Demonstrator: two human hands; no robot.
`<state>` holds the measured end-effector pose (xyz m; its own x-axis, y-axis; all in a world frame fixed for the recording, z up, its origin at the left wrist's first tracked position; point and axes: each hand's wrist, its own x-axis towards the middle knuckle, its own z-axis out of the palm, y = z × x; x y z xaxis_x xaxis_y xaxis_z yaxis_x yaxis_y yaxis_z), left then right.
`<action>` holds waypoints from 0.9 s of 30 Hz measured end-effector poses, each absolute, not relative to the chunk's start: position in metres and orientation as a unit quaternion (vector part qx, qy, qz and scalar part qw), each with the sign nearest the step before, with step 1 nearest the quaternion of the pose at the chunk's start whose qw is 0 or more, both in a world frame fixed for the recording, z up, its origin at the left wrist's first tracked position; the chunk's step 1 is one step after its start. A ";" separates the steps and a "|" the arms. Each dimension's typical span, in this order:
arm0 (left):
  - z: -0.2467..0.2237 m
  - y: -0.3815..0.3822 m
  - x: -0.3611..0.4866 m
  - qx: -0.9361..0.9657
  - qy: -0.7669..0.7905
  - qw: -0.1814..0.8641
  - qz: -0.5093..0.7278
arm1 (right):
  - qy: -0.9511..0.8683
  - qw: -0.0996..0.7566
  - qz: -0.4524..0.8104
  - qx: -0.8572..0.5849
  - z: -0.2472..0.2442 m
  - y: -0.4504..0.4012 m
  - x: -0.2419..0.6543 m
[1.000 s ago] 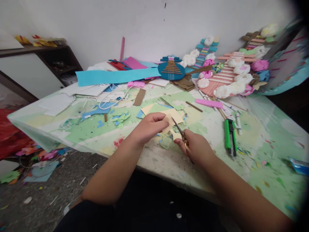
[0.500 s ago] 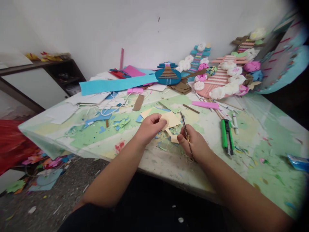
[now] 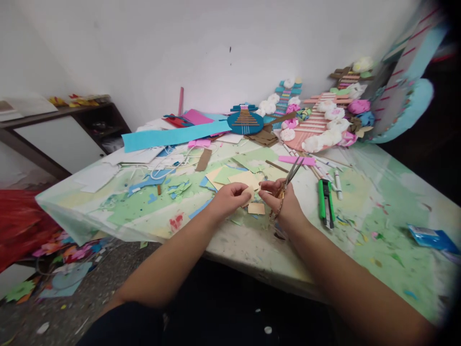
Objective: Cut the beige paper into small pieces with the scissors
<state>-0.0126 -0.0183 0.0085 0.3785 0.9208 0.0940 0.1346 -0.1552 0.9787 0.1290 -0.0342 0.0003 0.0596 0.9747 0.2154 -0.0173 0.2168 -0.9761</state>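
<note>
Between thumb and fingers, my left hand pinches a small cream paper piece. My right hand is closed around a pair of scissors, blades pointing up and away, slightly apart. Its thumb and forefinger come up to the right edge of the paper; whether they touch it is hard to make out. A loose cream paper scrap lies on the table just below the fingers. Behind my hands are cream and light green paper sheets, with blue pieces under them.
A green utility knife and several markers lie to the right. At the back stand a blue paper instrument and a pink one with paper flowers. Green and blue scraps lie left; a blue packet lies far right.
My right hand has come closer to the left, its scissors tilting with the blades spread. A cream scrap now lies separate on the table. The view has shifted slightly.
</note>
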 end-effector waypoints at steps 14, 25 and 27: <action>0.007 -0.023 -0.010 0.698 0.423 0.441 0.373 | -0.605 0.534 0.366 -0.464 -0.003 -0.033 0.133; 0.004 -0.017 -0.014 0.573 0.403 0.475 0.532 | -0.763 0.225 0.113 -0.594 0.007 -0.050 0.134; 0.004 -0.016 -0.015 0.541 0.395 0.499 0.549 | -0.771 0.213 0.122 -0.587 0.006 -0.049 0.132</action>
